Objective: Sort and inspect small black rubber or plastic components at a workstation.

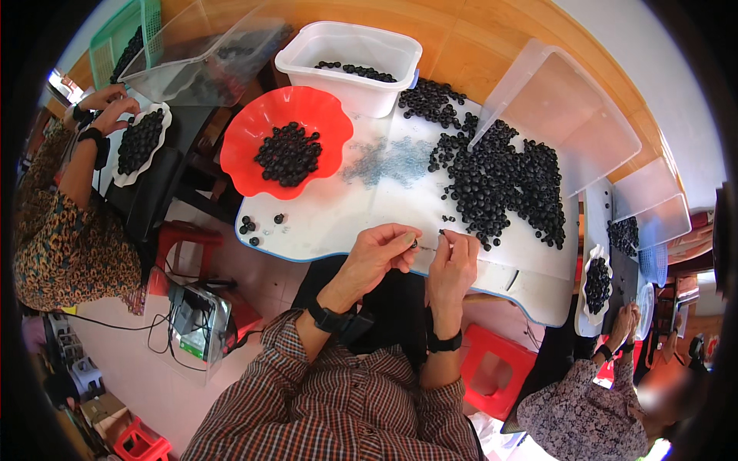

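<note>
Checked cloth shirt (330, 407), rounded black pieces (484, 192)

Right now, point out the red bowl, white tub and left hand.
Red bowl (244, 140), head view: bare left inner wall.
White tub (344, 92), head view: outer front wall.
Left hand (376, 250), head view: middle of the hand.
</note>
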Available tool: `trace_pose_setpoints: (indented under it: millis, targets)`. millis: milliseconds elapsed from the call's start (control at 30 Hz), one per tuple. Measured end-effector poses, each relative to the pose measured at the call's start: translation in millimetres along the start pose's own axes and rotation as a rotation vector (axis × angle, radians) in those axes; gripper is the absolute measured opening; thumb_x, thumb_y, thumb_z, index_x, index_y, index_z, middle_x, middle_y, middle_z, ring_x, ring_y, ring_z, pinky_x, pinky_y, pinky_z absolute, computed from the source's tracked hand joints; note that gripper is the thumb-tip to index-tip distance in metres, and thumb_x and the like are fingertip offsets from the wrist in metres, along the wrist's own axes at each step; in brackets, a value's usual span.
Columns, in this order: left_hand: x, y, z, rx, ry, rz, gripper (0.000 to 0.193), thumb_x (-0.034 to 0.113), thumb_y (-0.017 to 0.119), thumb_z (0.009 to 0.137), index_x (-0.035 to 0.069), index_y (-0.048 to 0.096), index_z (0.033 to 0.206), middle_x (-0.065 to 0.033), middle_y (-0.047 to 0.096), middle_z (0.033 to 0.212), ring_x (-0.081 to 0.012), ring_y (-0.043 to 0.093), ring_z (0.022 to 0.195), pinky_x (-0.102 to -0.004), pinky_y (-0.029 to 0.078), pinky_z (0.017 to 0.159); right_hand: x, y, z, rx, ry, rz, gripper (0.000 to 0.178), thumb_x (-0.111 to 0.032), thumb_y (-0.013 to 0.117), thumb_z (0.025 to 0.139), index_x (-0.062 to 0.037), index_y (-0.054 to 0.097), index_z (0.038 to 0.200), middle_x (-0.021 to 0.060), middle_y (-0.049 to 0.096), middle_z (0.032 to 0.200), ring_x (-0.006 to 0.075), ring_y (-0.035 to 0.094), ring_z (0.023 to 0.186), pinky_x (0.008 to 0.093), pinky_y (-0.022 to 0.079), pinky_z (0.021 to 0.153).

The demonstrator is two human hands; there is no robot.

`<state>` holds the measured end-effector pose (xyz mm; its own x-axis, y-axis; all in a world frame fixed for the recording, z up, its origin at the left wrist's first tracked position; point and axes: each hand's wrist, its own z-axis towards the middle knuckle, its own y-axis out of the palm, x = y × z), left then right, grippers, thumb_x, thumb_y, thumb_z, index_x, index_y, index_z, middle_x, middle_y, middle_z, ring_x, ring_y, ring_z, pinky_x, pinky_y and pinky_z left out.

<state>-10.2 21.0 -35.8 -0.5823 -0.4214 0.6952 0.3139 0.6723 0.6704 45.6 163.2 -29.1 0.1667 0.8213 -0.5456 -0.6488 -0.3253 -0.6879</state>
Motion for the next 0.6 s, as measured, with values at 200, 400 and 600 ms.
trace_pose_setpoints:
  millis: [200, 400, 600]
  targets:
    - [0, 5, 2, 0.019, 0.045, 0.042, 0.025, 0.014, 0.057, 0.097, 0.000, 0.064, 0.117, -0.0044, 0.065, 0.086, -0.0088, 0.059, 0.068, -0.0215, 0.052, 0.061, -24, -10, -3, -0.077, -0.019, 0.188, 0.010, 0.000, 0.060, 0.087, -0.0016, 0.061, 0.097, 0.0151, 0.060, 0.090, 0.0326, 0.062, 0.076, 0.0389, 0.051, 0.064]
    - [1, 3, 1, -0.004, 0.052, 0.062, 0.025, 0.013, 0.056, 0.097, 0.000, 0.065, 0.116, -0.0034, 0.064, 0.081, -0.0087, 0.060, 0.068, -0.0220, 0.053, 0.062, -31, -7, -8, -0.092, 0.051, 0.343, 0.011, 0.001, 0.059, 0.089, 0.0004, 0.062, 0.100, 0.0123, 0.062, 0.089, 0.0216, 0.063, 0.071, 0.0311, 0.050, 0.061]
    - [6, 9, -4, -0.017, 0.052, 0.016, 0.024, 0.013, 0.055, 0.098, -0.001, 0.064, 0.115, -0.0042, 0.064, 0.080, -0.0096, 0.060, 0.067, -0.0222, 0.053, 0.062, -31, -3, -13, -0.095, 0.401, 0.884, 0.012, -0.003, 0.058, 0.094, 0.0014, 0.061, 0.105, 0.0029, 0.061, 0.084, 0.0075, 0.058, 0.072, 0.0219, 0.048, 0.064]
